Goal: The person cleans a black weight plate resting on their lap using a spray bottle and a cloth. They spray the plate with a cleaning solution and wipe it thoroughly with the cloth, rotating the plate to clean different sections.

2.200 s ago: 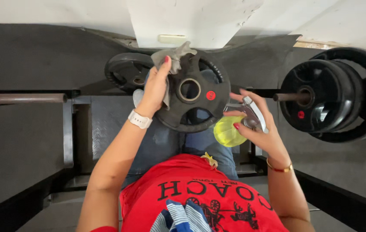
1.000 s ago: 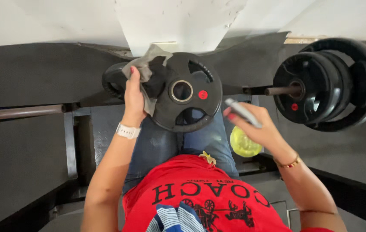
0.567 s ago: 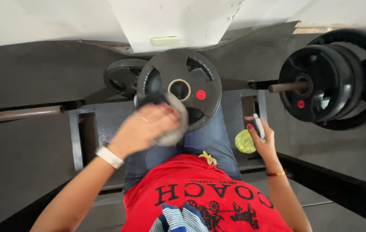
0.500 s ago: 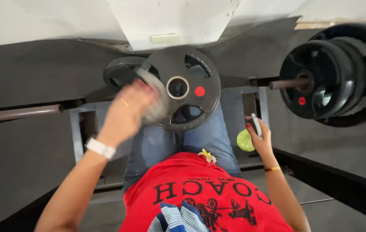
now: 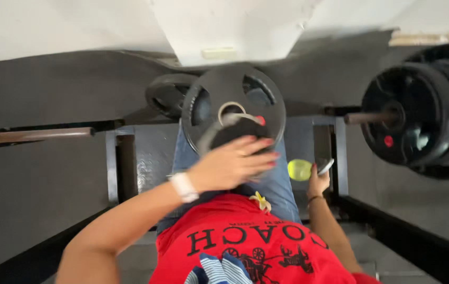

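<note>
A black weight plate (image 5: 233,87) with a red dot stands upright in front of my knees. My left hand (image 5: 235,163) lies across its lower half, pressing a grey cloth (image 5: 215,130) that curls out above my fingers; the image is blurred here. A white band is on that wrist. My right hand (image 5: 317,184) is low beside my right thigh, gripping a small spray bottle (image 5: 301,169) with a yellow-green body and a pale nozzle. The bottle is clear of the plate.
A smaller black plate (image 5: 165,95) leans behind the first. Several large black plates (image 5: 424,121) hang on a bar at the right. A bare bar end (image 5: 40,135) juts in from the left. A grey metal frame (image 5: 112,168) surrounds my legs; a white pillar (image 5: 235,26) rises behind.
My left hand with the cloth has swept from the plate's upper left edge down across its face to the lower half. My right hand with the bottle has dropped lower beside my thigh.
</note>
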